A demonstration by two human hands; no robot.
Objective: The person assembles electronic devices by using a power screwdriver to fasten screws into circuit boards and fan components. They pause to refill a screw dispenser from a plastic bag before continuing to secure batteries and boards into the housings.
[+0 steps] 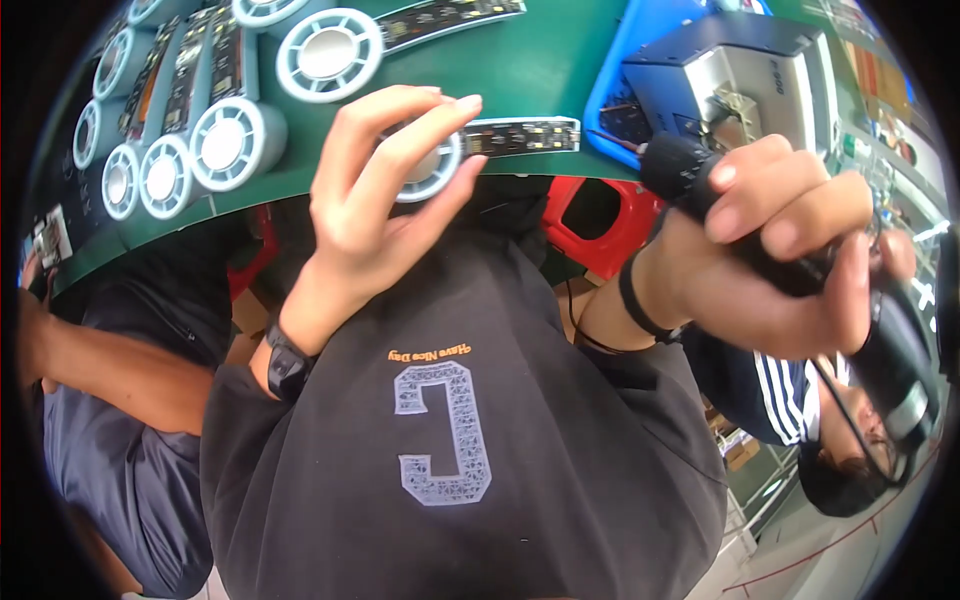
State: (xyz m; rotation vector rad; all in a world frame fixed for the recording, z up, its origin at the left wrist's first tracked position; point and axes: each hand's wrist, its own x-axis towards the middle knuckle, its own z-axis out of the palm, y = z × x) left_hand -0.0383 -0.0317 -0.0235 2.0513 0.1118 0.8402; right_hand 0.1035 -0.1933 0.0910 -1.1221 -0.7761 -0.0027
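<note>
Steadying fingers about a ring unit, black tool in the other fist

Left hand (385, 190): thumb and fingers parted, curved about a pale ring unit (432, 168) at the near edge of the green table (500, 70); whether they press or grip it, cannot tell. Fingers cover its left part. Dark circuit strip (525, 136) runs right from it, uncovered. Right hand (800, 220): fingers wrapped closed round a black tool (685, 170), raised at right, thin tip pointing left; hand hides mid-handle.

Around: blue tray (603, 90) far right, grey boxy machine (735, 80) beside it; tool nose blocks view of both in part. Second ring unit (330, 57) farther off, near the left hand, its strip also running right. Several more ring units (230, 145) crowd the left side. Red stool (600, 235) below the near edge. Co-worker's forearm (120, 370) at left; another person's striped sleeve (780, 395) at right.
</note>
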